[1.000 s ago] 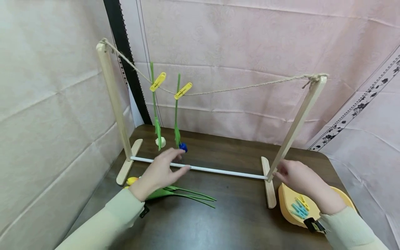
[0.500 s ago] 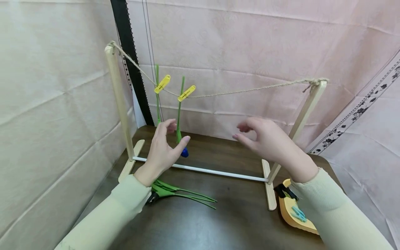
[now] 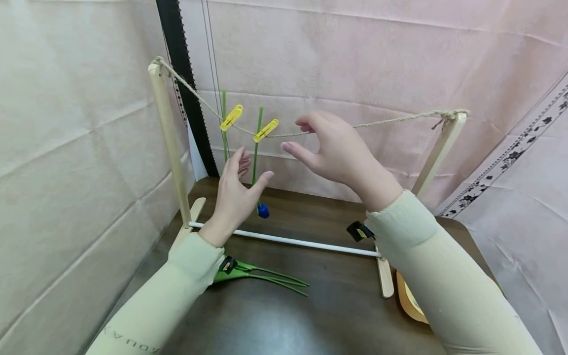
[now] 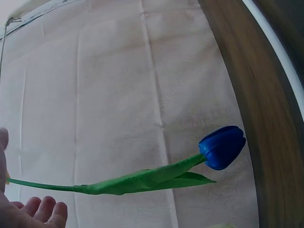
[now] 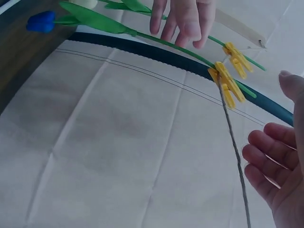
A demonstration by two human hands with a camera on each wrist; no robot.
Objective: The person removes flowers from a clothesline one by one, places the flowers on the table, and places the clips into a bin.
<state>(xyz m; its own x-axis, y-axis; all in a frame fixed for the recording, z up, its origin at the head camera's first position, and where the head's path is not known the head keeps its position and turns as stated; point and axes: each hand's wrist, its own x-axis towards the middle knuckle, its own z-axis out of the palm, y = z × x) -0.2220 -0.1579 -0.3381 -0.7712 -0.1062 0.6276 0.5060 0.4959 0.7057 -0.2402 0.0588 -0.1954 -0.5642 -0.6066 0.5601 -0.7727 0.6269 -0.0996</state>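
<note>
Blue flower (image 4: 137, 183) hanging head-down from the rope (image 3: 395, 120) by a yellow clip (image 3: 266, 130), near a relaxed, empty left hand (image 3: 237, 197) and equally empty right hand (image 3: 335, 153), apart; beware of bumping the stem (image 3: 255, 160) loose through careless reaching.

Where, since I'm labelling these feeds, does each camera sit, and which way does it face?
Head: on the head, facing forward and down over the rope; left hand, right hand and sleeves show.
Left wrist: on that wrist, facing the blue bloom; part of the left hand shows.
Right wrist: on that wrist, facing the yellow clothespins; both hands show partly.
Head and right wrist share the clothespins.
</note>
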